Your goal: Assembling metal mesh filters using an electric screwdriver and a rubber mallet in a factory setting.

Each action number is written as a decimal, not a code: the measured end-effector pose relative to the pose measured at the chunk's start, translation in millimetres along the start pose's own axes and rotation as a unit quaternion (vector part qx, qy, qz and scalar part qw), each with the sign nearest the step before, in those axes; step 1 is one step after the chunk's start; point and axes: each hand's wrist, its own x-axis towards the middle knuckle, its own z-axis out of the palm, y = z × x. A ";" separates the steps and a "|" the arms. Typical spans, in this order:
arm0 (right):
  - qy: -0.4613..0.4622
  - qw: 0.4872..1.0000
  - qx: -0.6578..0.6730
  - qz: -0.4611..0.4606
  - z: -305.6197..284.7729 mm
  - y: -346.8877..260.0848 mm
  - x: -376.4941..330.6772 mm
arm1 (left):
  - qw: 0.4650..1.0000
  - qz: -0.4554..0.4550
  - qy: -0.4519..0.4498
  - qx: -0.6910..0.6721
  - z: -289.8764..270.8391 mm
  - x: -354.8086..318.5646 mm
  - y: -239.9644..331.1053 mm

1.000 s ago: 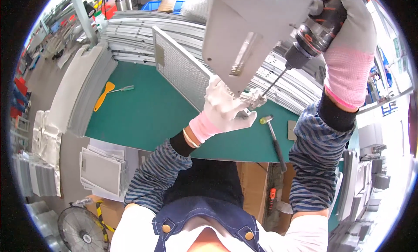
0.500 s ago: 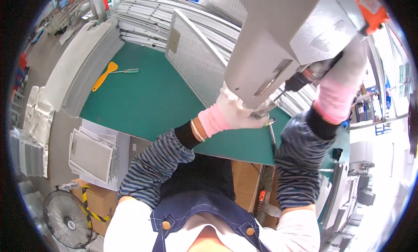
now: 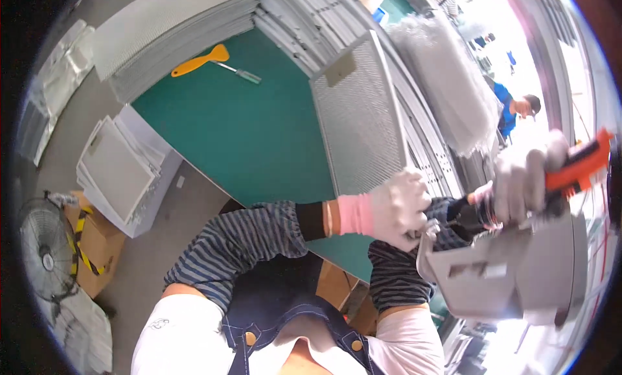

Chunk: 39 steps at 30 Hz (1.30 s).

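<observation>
Presently | left hand [image 3: 400, 210]: pinching grey housing's corner [image 3: 429, 257] | right hand [image 3: 523, 180]: gripping black-and-orange drill [image 3: 573, 174]

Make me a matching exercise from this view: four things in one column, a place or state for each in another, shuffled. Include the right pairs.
Column one
1. Left hand
2. Right hand
3. Scraper
4. Fan

Column two
A. Lying on the green table, next to a screwdriver
B. Wrapped around the drill
C. Beside a cardboard box
D. At the narrow end of the gray casing

Right pairs: 1-D, 2-B, 3-A, 4-C
</observation>
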 end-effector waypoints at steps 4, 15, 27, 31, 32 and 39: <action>0.019 0.998 -0.012 -0.053 -18.2 36.4 82.6 | 0.999 -0.011 0.033 -0.036 1.3 -12.2 -12.6; 0.348 0.842 -0.116 -0.396 -78.0 111.1 69.2 | 0.999 -0.020 -0.007 0.032 -25.0 -12.2 6.5; 0.510 0.799 -0.067 -0.311 -72.7 -8.5 -39.1 | 0.951 -0.202 -0.231 -0.028 -208.1 -103.5 136.8; 0.490 0.802 -0.096 -0.327 -81.4 -6.8 -34.5 | 0.925 -0.220 -0.309 0.019 -215.6 -98.8 111.4; 0.490 0.802 -0.092 -0.328 -80.8 -6.9 -32.3 | 0.931 -0.192 -0.303 0.072 -211.3 -90.0 91.7; 0.522 0.792 -0.106 -0.298 -74.9 -2.9 -6.2 | 0.817 -0.284 -0.374 0.335 -125.5 -74.1 -69.6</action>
